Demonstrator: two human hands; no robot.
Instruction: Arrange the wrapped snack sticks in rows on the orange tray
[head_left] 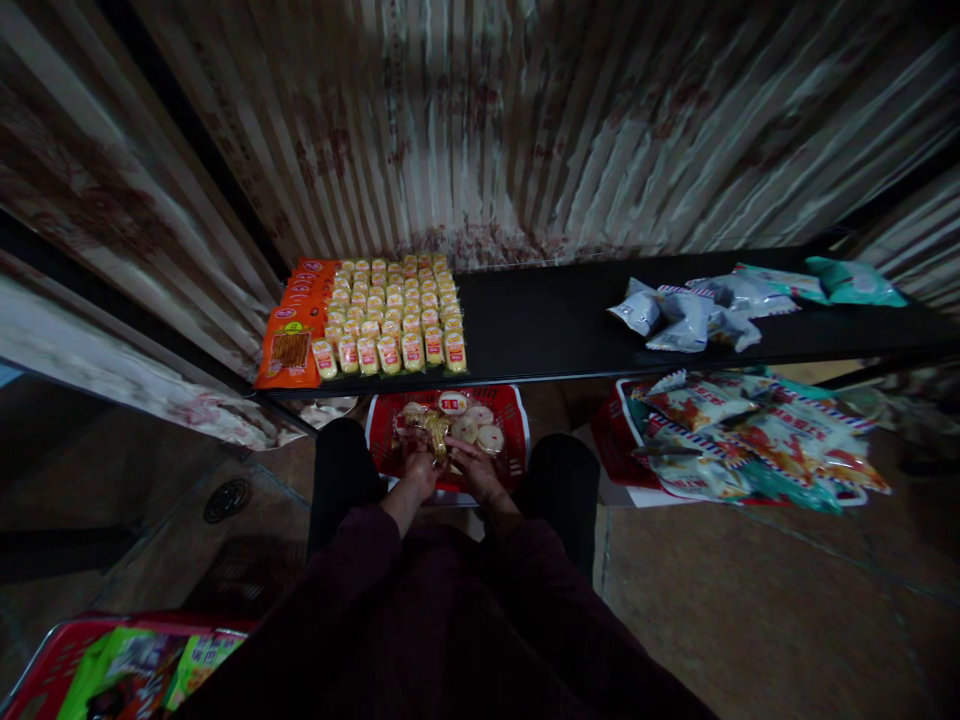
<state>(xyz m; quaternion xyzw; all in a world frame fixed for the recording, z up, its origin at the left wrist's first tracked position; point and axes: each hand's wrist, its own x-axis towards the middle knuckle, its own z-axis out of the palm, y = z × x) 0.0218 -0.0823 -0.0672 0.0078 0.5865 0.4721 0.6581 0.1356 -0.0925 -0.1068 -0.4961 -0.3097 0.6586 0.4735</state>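
Observation:
Both hands are down in a red basket (523, 420) between my knees, below the shelf's front edge. My left hand (420, 472) is closed at the lower left of a yellowish snack in a clear wrapper (436, 434). From the other side my right hand (474, 466) grips the same snack, its fingers partly hidden. Round pale wrapped cakes (490, 439) lie by my right hand, one with a red and white label (452, 403). On the black shelf (540, 315) above stand rows of small yellow wrapped cakes (390, 355).
Orange snack packets (291, 350) stand left of the rows. Silver bags (679, 320) and teal bags (855, 281) lie at the shelf's right. Below them a second red basket (613, 440) overflows with chip-like bags. Another red basket (37, 670) with green packets sits at lower left.

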